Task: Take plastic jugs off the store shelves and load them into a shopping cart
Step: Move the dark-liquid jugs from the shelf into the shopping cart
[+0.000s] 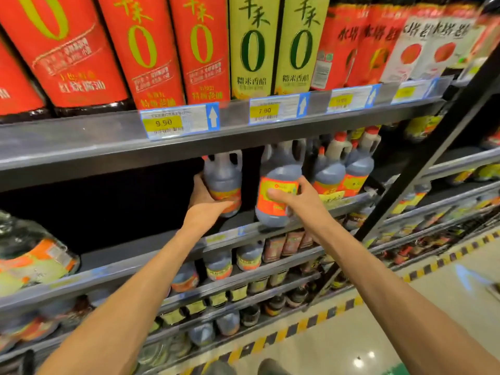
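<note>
On the far left, a large jug (32,255) with an orange and pale label lies tilted on a lower shelf (113,269). Above it, tall red bottles (146,50) stand on the top shelf (81,139), with a yellow price tag (165,123) clipped to its front edge. Further right, the left hand (208,198) wraps around the lower body of a dark plastic jug (223,174) with a red cap, which stands upright on the middle shelf (351,201), back from its edge. Just beside it, the right hand (295,197) grips a second dark jug (280,185) by its orange label, thumb across the front; this jug is tilted and sits at the shelf's front edge, its base overhanging. Right of that, more jugs (343,169) of the same kind stand in a cluster on the same shelf. A black upright post (433,150) crosses the far right, and yellow-black floor tape (297,328) runs along the shelf base.
</note>
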The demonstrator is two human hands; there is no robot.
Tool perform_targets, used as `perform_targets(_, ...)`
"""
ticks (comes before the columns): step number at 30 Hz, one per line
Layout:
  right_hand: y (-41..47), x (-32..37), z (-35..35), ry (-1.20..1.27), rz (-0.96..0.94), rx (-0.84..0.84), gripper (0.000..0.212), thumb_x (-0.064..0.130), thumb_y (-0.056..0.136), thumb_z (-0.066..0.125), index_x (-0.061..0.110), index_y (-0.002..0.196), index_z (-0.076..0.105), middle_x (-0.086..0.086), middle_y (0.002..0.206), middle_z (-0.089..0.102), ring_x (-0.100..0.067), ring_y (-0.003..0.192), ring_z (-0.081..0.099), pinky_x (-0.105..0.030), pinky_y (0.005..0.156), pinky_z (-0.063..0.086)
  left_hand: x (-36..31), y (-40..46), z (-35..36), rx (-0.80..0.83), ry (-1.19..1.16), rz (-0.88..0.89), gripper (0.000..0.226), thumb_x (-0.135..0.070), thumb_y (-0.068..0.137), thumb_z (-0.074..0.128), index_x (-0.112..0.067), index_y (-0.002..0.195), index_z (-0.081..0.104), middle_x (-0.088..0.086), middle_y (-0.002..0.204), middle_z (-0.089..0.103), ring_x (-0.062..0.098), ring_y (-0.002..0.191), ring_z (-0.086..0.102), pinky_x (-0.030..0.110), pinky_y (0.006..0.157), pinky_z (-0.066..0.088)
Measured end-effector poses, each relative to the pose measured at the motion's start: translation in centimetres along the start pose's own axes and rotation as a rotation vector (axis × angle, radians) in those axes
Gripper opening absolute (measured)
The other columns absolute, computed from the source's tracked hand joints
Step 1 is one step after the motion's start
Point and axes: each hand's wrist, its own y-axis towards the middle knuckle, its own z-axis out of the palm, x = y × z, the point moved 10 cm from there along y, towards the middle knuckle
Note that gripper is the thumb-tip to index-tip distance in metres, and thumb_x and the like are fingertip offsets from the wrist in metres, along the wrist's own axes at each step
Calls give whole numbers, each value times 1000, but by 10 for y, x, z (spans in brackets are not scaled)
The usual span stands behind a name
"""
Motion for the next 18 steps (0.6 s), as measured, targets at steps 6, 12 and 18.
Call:
perform_targets(6, 47, -7, 5, -112, -71, -4, 78, 16, 70, 92, 7, 136, 51, -9, 119, 72, -20, 104, 72, -33, 85, 59, 10, -2, 4, -27, 110, -5, 101, -36, 76, 88, -17, 153, 26, 12, 143, 46, 27, 127, 51, 29, 89, 41)
perform_targets(12, 72, -27, 15, -225, -130, 17, 68, 5, 82, 82, 8, 135, 41, -9, 121, 63, 4, 95, 65, -18, 83, 53, 12, -9, 4, -82, 195, 36, 104, -33, 70, 92, -10, 150, 30, 13, 142, 48, 28, 129, 50, 43, 106, 47)
perform_targets(18, 63, -22, 24, -506, -199, -191, 117, 51, 63, 91, 2, 152, 33, -20, 146, 46, -38, 134, 45, -42, 112, 40, 14, -9, 11, -123, 294, 59, 92, -26, 71, 92, -3, 139, 35, 14, 136, 47, 27, 125, 51, 25, 94, 40)
